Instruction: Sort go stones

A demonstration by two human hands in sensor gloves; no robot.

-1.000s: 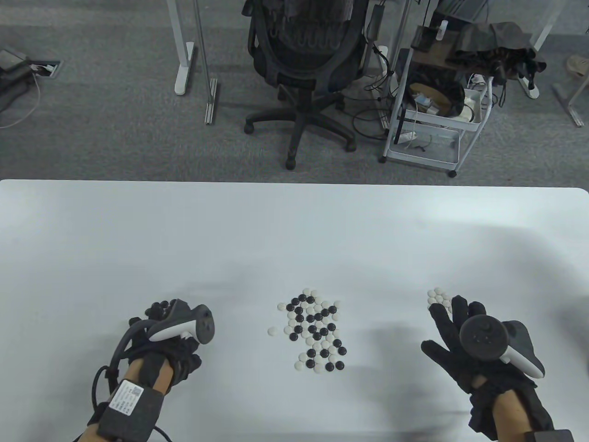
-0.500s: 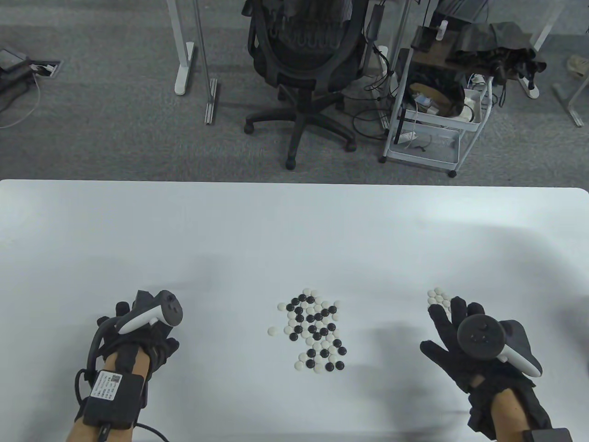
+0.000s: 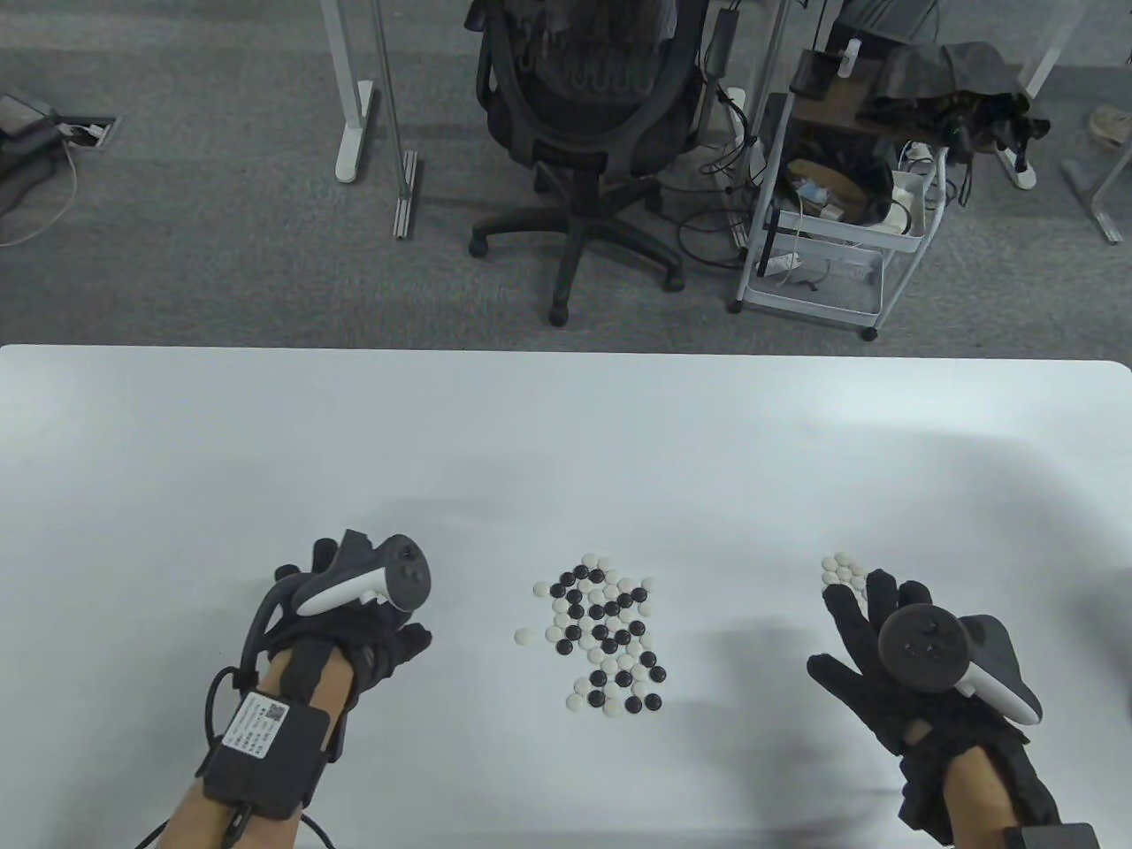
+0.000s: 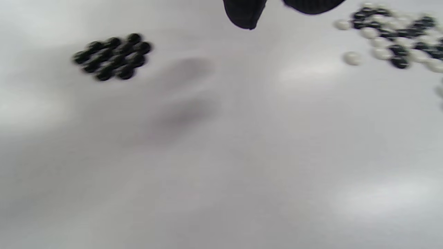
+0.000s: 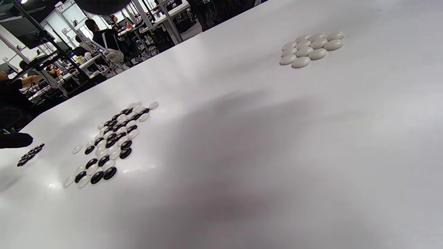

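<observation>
The mixed stones (image 3: 606, 633) lay mid-surface between a black pile (image 4: 112, 56) and a white pile (image 3: 842, 569), each sorted to its own side, while the right hand (image 3: 893, 659) rested spread and empty and the left hand's (image 3: 354, 619) grip was hidden.

Counter (image 3: 566, 424): mixed stones (image 3: 606, 632) centre-near; small cluster (image 3: 842, 569) right; another cluster (image 4: 112, 57) left; chair (image 3: 584, 115) far.
</observation>
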